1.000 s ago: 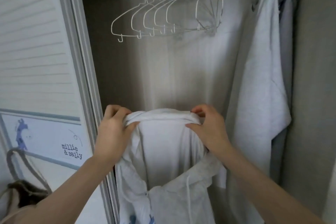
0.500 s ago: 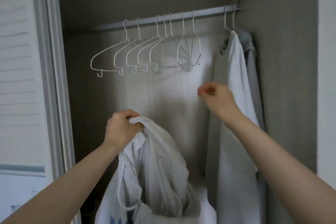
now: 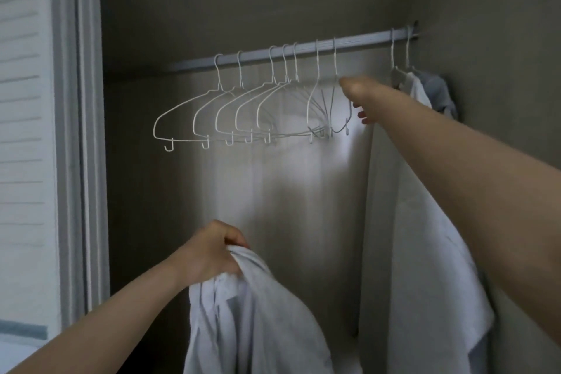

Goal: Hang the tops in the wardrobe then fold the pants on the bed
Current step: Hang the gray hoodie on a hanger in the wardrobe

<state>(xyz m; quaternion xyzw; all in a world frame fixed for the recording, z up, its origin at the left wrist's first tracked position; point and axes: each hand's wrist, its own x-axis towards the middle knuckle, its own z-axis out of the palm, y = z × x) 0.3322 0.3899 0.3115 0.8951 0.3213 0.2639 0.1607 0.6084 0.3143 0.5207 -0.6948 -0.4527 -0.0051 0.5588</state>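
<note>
Hanging a top: left hand [image 3: 209, 255] grips white top [image 3: 255, 313]; right hand [image 3: 359, 97] at rightmost empty hanger [image 3: 335, 106], grasp unclear. Next: unhooking it from rail [image 3: 303, 50].

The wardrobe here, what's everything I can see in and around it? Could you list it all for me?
Rail: one, grey, across the top of the wardrobe.
Empty hangers: seven, white wire, on the rail's middle stretch.
Hung tops: two, one white in front, one grey-blue behind, at the rail's right end.
Held top: one, white, hanging from the left hand, lower centre.
Wardrobe door: one, white, slatted, far left.
Left hand: one, grips the held top's upper edge.
Right hand: one, raised at the rightmost empty hanger; whether it grips it cannot be told.
</note>
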